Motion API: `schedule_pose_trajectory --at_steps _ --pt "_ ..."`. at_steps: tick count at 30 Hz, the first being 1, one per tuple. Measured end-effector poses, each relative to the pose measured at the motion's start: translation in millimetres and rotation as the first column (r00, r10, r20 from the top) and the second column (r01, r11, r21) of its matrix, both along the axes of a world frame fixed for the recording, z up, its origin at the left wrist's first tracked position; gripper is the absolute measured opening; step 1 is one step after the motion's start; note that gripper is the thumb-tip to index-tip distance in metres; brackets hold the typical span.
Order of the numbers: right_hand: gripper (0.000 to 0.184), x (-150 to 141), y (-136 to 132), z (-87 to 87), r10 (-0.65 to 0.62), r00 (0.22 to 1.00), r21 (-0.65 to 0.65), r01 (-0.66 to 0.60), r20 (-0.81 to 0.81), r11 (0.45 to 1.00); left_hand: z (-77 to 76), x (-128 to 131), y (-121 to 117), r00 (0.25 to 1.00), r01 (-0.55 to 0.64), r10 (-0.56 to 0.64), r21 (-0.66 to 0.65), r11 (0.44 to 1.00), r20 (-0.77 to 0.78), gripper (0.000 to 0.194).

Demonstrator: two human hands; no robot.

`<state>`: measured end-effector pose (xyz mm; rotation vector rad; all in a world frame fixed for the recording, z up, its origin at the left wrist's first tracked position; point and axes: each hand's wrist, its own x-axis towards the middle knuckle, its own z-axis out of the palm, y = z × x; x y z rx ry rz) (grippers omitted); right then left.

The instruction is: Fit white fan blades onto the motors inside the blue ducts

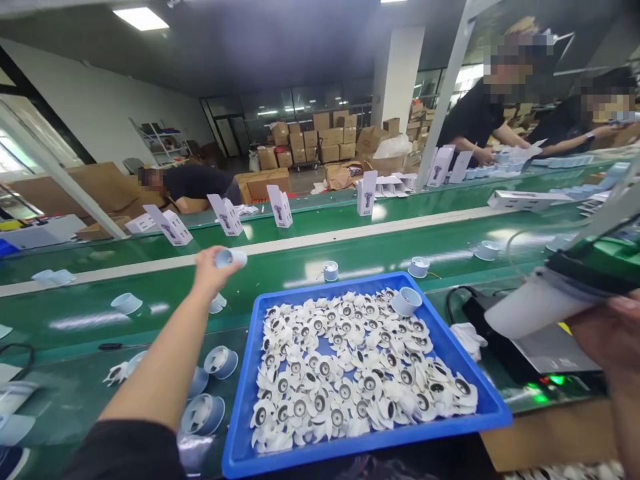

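Observation:
My left hand (207, 275) reaches out over the green conveyor belt. Its fingers are closed round a light blue cup-shaped plastic housing (231, 259). At the right edge, my right hand (605, 337) is partly cut off and blurred; it grips a tilted translucent white bottle (530, 303) with a dark green top. Between my arms lies a blue tray (367, 448) full of small white fan impellers (345, 390). One blue housing (407, 302) rests on the impellers at the tray's far right corner. Beside my left forearm, several housings (204, 413) stand with white fan blades inside.
Several housings, such as one with wires (419, 267), sit on the green belt (280, 270). White printed boxes (367, 193) stand along the farther belt. A black-and-silver device (550, 350) with green lights is at right. Co-workers (480, 120) work across the line.

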<state>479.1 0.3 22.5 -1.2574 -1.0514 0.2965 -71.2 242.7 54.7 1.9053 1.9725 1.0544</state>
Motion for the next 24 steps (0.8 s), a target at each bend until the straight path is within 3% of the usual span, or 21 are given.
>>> schedule_pose_trajectory --at_steps 2,4,6,9,12,14,16,18,20,22,24 --pt "0.068 -3 2 -4.0 0.032 0.990 0.037 -0.027 -0.137 0.999 10.3 1 -37 0.985 0.096 -0.108 0.094 0.991 0.131 0.074" --pt "0.076 -7 3 -10.8 0.071 0.986 0.014 -0.070 -0.152 0.997 12.7 3 -80 0.946 0.194 -0.223 0.138 0.971 0.235 0.082" --pt "0.079 -10 2 -15.3 0.144 0.972 -0.026 -0.151 -0.188 0.988 7.8 6 -121 0.885 0.271 -0.309 0.155 0.950 0.350 0.077" --pt "0.074 -11 -4 -10.2 0.218 0.948 -0.078 -0.241 -0.230 0.967 -6.6 20 -166 0.758 0.431 -0.403 0.070 0.900 0.512 0.065" --pt "0.070 -21 -11 3.5 0.392 0.883 -0.051 -0.418 -0.257 0.907 -22.6 45 -190 0.639 0.678 -0.544 -0.064 0.732 0.544 0.054" --pt "0.075 -36 -15 10.2 0.578 0.770 0.044 -0.590 -0.269 0.806 -32.5 65 -198 0.543 0.801 -0.652 -0.094 0.591 0.530 0.051" --pt "0.072 -54 -16 14.0 0.690 0.656 0.149 -0.683 -0.307 0.715 -40.7 86 -205 0.478 0.861 -0.729 -0.097 0.499 0.490 0.051" --pt "0.066 -70 -16 18.2 0.685 0.623 0.215 -0.661 -0.378 0.719 -46.3 107 -212 0.493 0.862 -0.767 -0.110 0.495 0.412 0.051" --pt "0.065 -82 -17 26.3 0.659 0.614 0.206 -0.644 -0.434 0.737 -48.1 128 -219 0.564 0.824 -0.766 -0.149 0.547 0.308 0.053" --pt "0.070 -92 -18 39.2 0.678 0.579 0.114 -0.716 -0.453 0.688 -46.0 148 -225 0.605 0.796 -0.769 -0.185 0.576 0.206 0.055" --pt "0.074 -105 -19 54.5 0.695 0.570 0.046 -0.758 -0.438 0.650 -40.7 167 -229 0.562 0.824 -0.818 -0.172 0.540 0.121 0.056"
